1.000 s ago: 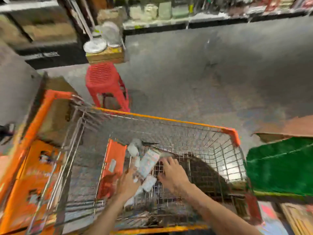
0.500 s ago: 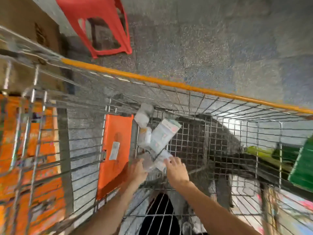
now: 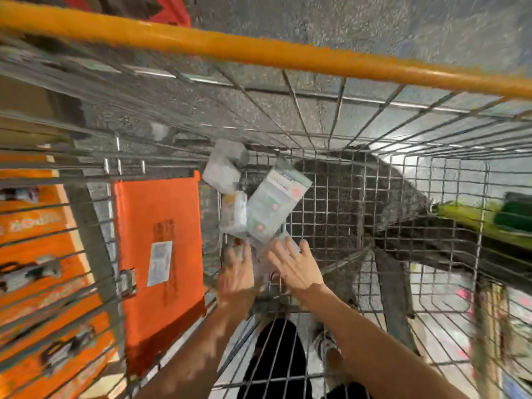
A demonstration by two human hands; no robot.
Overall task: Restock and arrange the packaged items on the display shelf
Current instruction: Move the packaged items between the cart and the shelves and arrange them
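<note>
Two hands: both are reached down into the wire cart [image 3: 325, 214], side by side, close above its mesh bottom.
Left hand [image 3: 236, 275]: seen from the back and smeared by motion; the fingers are pointed at the heap, the tips at the lower edge of the small white pack [image 3: 233, 216]. Whether anything is gripped cannot be told.
Right hand [image 3: 298, 269]: the fingers are spread wide and straight and are laid over a flat pack [image 3: 285, 241]. Nothing is curled round.
Packaged items [image 3: 267, 223]: heaped on the mesh bottom, directly beyond the fingertips of both hands.
Large clear pack [image 3: 277, 197]: tilted, propped on the heap just past the right hand's fingertips, touching the small white pack on its left.
Farthest pack [image 3: 223, 171]: white, found beyond the left hand, past the small white pack and against the cart's far wall.
Orange flap [image 3: 158, 254]: a label is carried on it; set just left of the left hand.
Orange rim bar [image 3: 259, 50]: run across the view, well beyond both hands.
Green item [image 3: 489, 223]: seen outside the mesh, well to the right of the right hand.
Red stool [image 3: 172, 12]: partly seen beyond the rim bar, on grey floor [image 3: 345, 30].
Below the wrists: a dark trouser leg [image 3: 276, 358] and a shoe [image 3: 326, 349] are seen through the mesh.
</note>
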